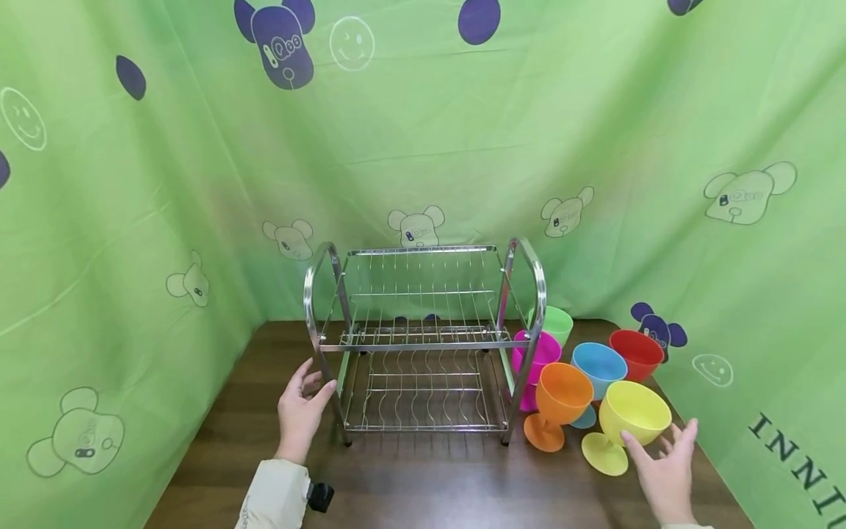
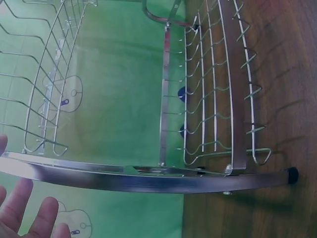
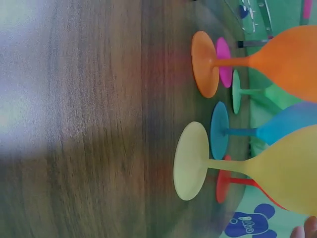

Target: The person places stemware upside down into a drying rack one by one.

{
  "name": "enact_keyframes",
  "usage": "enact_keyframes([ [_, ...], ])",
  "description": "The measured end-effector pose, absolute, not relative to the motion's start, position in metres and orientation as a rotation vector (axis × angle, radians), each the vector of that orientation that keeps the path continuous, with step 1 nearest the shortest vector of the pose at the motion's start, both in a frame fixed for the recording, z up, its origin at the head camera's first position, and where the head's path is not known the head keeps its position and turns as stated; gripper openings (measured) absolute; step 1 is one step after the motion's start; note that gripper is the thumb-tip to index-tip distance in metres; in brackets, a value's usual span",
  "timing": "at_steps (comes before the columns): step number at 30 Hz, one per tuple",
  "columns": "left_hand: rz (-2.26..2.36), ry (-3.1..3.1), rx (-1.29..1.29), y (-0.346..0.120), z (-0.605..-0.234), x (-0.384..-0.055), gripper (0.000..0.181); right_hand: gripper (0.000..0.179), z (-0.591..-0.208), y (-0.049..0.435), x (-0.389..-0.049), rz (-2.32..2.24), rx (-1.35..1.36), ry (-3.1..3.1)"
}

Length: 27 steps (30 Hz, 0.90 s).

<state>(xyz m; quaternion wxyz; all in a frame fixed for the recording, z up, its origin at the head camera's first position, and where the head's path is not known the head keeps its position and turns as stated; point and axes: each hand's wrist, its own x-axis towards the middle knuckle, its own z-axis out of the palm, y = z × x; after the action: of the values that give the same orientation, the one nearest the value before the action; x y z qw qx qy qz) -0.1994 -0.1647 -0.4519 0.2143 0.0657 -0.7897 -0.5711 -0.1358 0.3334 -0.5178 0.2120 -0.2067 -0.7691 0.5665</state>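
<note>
A two-tier metal dish rack [image 1: 423, 345] stands on the wooden table. Beside its left front post is my left hand [image 1: 301, 411], fingers spread and holding nothing; in the left wrist view its fingertips [image 2: 45, 213] show near the curved side frame. My right hand [image 1: 667, 470] is at the yellow goblet [image 1: 634, 411], thumb in front of the bowl and fingers spread at its right side, not curled round it. The goblet stands upright on its foot, which the right wrist view shows on the table. Left of it is an orange goblet [image 1: 563, 394], with a blue goblet [image 1: 599, 367] behind.
A red goblet [image 1: 636, 354] stands at the back right. A magenta goblet [image 1: 538, 356] and a green goblet [image 1: 557, 323] are close to the rack's right side, partly hidden. Green printed cloth [image 1: 423, 147] surrounds the table [image 1: 423, 485] at the back and sides.
</note>
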Motion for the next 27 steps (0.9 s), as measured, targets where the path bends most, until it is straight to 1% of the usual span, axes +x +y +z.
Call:
enact_keyframes([
  [3, -1.568, -2.170, 0.171, -0.164, -0.453, -0.202, 0.051, 0.106, -0.517, 0.333, -0.140, 1.622, -0.554, -2.153],
  [8, -1.530, -2.135, 0.172, -0.163, -0.457, -0.206, 0.040, 0.107, -0.518, 0.334, -0.146, 1.644, -0.607, -2.158],
  [17, -1.532, -2.102, 0.268, -0.157, -0.459, -0.210, 0.032, 0.111, -0.522, 0.338, -0.148, 1.705, -0.696, -2.139],
  [23, -1.453, -2.149, 0.295, -0.157, -0.454, -0.211, 0.026, 0.106, -0.526, 0.340, -0.146, 1.655, -0.657, -2.176],
  [27, -1.411, -2.190, 0.297, -0.157, -0.455, -0.212, 0.024, 0.098, -0.531, 0.340, -0.148, 1.646, -0.605, -2.143],
])
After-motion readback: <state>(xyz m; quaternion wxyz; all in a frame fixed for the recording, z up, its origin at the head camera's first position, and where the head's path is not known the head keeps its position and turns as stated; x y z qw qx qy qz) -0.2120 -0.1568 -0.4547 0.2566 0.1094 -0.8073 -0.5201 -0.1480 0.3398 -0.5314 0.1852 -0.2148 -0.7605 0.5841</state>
